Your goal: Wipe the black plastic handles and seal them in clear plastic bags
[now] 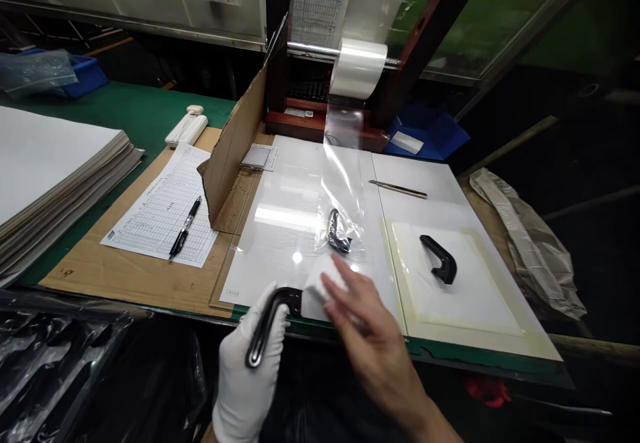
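My left hand [245,376], in a white glove, is closed around a black curved handle [263,333] with a slot along its grip. Bare and a little blurred, my right hand [375,343] pinches a white pad [316,289] close by the handle's bent end; whether the two touch I cannot tell. Ahead of my hands, a second black handle [338,235] lies within clear plastic film [345,176], which runs down from a roll [359,69] on a metal bar. A third handle [441,259] rests on a white sheet [460,303] at the right.
Tweezers [400,189] lie on the white board. An upright cardboard piece [233,143] divides off a form sheet [160,203] with a pen [185,229]. Stacked paper [55,163] is at the left, a blue bin [430,136] at the back right, black plastic trays [55,363] lower left.
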A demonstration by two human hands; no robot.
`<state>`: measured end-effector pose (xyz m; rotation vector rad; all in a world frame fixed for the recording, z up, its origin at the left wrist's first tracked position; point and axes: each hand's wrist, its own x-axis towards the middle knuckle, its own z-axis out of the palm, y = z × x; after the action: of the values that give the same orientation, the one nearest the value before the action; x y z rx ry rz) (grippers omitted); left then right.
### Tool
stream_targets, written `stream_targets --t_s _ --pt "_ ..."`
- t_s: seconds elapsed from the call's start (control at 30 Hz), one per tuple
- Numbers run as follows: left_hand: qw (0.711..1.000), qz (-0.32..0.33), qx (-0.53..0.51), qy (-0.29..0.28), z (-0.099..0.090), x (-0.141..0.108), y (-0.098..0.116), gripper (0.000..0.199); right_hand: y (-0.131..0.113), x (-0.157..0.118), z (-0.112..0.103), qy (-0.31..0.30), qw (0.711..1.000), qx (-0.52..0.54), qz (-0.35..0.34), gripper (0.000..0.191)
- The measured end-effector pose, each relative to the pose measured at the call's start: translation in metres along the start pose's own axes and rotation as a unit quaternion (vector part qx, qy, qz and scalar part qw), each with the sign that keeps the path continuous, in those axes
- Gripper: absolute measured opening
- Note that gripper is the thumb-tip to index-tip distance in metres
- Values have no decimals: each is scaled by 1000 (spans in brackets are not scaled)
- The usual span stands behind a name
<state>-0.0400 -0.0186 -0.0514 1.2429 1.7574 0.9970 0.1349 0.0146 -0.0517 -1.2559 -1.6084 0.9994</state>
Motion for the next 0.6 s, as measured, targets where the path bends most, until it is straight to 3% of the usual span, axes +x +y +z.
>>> stream_targets --t_s 0.1,0.23,0.33,0.5,0.6 --pt "999 1 6 -36 1 -5 -11 30 -11 -1 8 -49 990 -43 -123 44" --pt "998 59 15 9 0 -9 -26 36 -9 0 19 -52 990 -55 -119 43" --pt "995 99 11 2 0 -9 -31 26 -7 0 24 -65 985 -51 -150 41" --pt "989 139 41 33 -3 -5 -33 38 -6 -2 23 -47 992 -46 -110 45" --pt "987 154 25 39 -5 -6 -34 35 -6 15 28 -76 988 -43 -124 40"
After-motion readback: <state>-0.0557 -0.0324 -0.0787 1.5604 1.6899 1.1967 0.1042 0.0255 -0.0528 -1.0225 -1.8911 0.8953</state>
